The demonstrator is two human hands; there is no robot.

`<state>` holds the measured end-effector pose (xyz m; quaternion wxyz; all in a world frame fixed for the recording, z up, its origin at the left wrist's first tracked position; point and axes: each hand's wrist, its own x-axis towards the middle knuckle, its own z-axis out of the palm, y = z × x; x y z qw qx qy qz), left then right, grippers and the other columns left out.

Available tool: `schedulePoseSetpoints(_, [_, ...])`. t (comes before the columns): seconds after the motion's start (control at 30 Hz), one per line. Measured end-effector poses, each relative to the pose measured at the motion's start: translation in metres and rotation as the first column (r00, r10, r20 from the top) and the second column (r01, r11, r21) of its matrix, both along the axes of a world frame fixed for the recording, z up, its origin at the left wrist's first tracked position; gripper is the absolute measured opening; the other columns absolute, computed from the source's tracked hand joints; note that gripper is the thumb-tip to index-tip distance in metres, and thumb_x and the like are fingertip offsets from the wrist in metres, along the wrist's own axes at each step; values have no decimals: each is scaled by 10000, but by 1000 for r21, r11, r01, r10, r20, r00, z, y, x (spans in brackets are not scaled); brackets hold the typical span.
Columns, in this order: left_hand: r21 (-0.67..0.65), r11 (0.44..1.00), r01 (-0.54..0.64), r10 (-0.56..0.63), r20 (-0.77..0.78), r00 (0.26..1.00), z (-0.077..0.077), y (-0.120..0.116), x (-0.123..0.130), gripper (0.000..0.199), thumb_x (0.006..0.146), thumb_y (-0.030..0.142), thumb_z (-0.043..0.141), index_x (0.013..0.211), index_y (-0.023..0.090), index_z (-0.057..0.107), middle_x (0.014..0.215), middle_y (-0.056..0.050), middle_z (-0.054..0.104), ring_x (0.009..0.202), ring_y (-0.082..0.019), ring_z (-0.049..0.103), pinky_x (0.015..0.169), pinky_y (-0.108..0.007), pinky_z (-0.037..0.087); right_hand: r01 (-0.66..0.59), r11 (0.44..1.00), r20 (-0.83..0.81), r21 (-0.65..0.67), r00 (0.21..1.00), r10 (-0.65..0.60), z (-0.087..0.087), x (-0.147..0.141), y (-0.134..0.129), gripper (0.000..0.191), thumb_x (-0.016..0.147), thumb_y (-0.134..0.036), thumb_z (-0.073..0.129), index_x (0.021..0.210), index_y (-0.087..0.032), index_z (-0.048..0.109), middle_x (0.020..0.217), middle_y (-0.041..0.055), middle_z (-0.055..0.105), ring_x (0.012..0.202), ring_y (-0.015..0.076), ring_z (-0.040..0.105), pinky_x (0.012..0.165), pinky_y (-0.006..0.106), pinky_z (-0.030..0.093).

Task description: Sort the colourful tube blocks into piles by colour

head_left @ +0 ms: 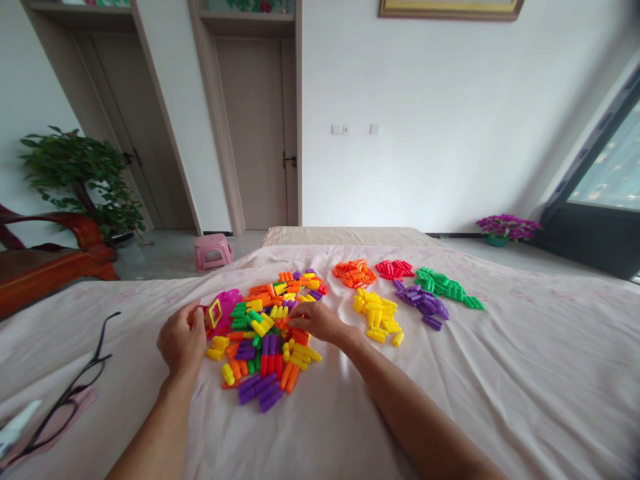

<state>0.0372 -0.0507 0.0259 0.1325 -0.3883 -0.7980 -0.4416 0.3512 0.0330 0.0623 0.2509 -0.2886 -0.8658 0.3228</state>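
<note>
My left hand (181,339) is closed round a red and yellow piece with a square frame (215,313), at the left edge of a mixed pile of plastic building blocks (273,343). Beside that piece lies a bright pink plastic object (230,305), partly hidden. Over the middle of the pile, my right hand (320,321) has its fingertips pinched at an orange block (283,323). Yellow, purple, green, red and orange bullet-shaped blocks make up the pile, some joined side by side.
Sorted heaps lie to the right: orange (355,273), red (395,269), yellow (376,313), purple (423,300) and green (445,285). Eyeglasses (75,393) rest at the left on the pale cloth (400,413). A pink stool (214,252) stands on the floor beyond.
</note>
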Motion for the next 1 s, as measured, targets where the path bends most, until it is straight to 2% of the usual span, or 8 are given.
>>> schedulePoseSetpoints(0.1, [0,999,36,-35,131,991,-7,0,-7,488,899,402,390,1178,146,698,1169,-160,691,1094,-314,605,955,-425,452,72,994,-42,-80,996,-75,-2,-1,4,149,867,-281,611,834,-174,708,731,-12,672,648,108,597,581,194,409])
schedulePoseSetpoints(0.23, [8,996,94,-94,160,983,-11,2,-10,482,889,370,387,1151,117,703,1146,-163,695,1116,-301,590,983,-407,452,101,941,-159,-323,974,-159,-4,3,14,264,903,-352,530,741,-160,611,648,-11,619,531,90,576,488,179,394])
schedulePoseSetpoints(0.3, [12,994,108,-109,166,980,-12,2,-11,471,887,369,393,1134,124,710,1139,-156,698,1112,-300,592,992,-410,449,126,916,-190,-380,959,-211,-4,9,23,289,905,-380,518,739,-159,601,653,-1,629,517,81,568,477,169,397])
schedulePoseSetpoints(0.47, [2,994,107,-106,180,978,-18,4,-17,458,890,384,409,1145,144,705,1144,-147,693,1068,-295,609,976,-414,456,382,873,-128,-304,891,-435,0,37,44,264,861,-366,549,726,-153,629,671,24,664,527,89,587,482,171,403])
schedulePoseSetpoints(0.63, [-24,993,115,-109,194,975,-21,5,-20,455,881,388,426,1166,161,699,1124,-138,699,1030,-287,626,952,-401,472,605,776,-172,-180,757,-630,5,70,57,302,827,-376,523,624,-160,583,604,24,626,552,129,612,500,199,413])
schedulePoseSetpoints(0.77, [-32,993,115,-107,191,976,-18,5,-17,465,880,398,408,1159,166,698,1139,-135,693,1066,-301,615,977,-412,466,660,727,-320,-188,659,-681,6,90,67,250,790,-362,500,753,-154,634,674,26,643,662,168,638,579,239,466])
schedulePoseSetpoints(0.9, [-28,992,123,-115,193,975,-16,4,-16,460,862,376,416,1155,161,698,1170,-139,683,1122,-320,591,1005,-430,450,711,679,-364,-181,593,-718,6,95,70,373,718,-312,544,1017,-135,682,926,89,714,855,216,655,727,308,509])
schedulePoseSetpoints(1.0, [-31,992,123,-111,250,962,-21,6,-20,473,854,410,440,1170,169,698,1156,-133,694,1079,-312,619,979,-423,471,658,717,-366,-230,624,-690,4,90,69,395,702,-276,518,1024,-137,697,943,91,721,837,208,660,730,313,518])
